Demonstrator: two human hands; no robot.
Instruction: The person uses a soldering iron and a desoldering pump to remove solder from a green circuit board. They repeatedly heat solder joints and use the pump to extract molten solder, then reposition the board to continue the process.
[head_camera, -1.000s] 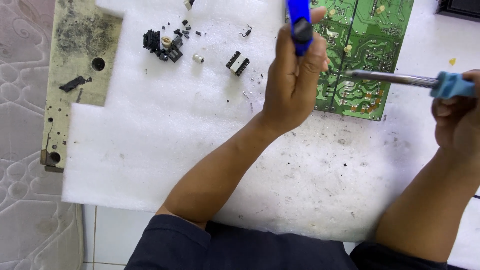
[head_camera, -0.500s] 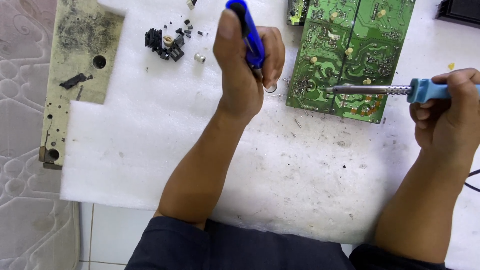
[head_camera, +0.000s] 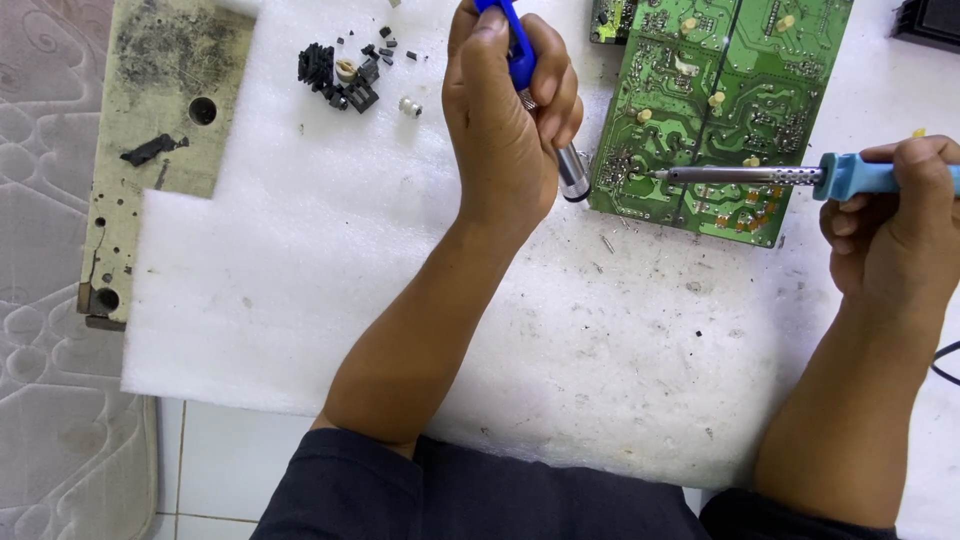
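Observation:
A green circuit board (head_camera: 740, 90) lies solder side up at the top right of a white foam sheet (head_camera: 350, 300). My right hand (head_camera: 895, 225) grips a soldering iron (head_camera: 790, 177) by its light-blue handle; the metal tip touches the board's lower left corner. My left hand (head_camera: 505, 120) is wrapped around a blue desoldering pump (head_camera: 540, 100), held tilted with its metal nozzle just off the board's left edge, close to the iron's tip.
A small pile of black removed parts and a white ring (head_camera: 350, 75) lies on the foam to the left. A dirty beige metal plate (head_camera: 150, 130) with holes rests at the far left. A patterned mattress (head_camera: 50, 300) borders the left side.
My left hand brought the pump from over the board's top left down beside its left edge. My right hand moved the iron's tip left onto the board's lower left corner.

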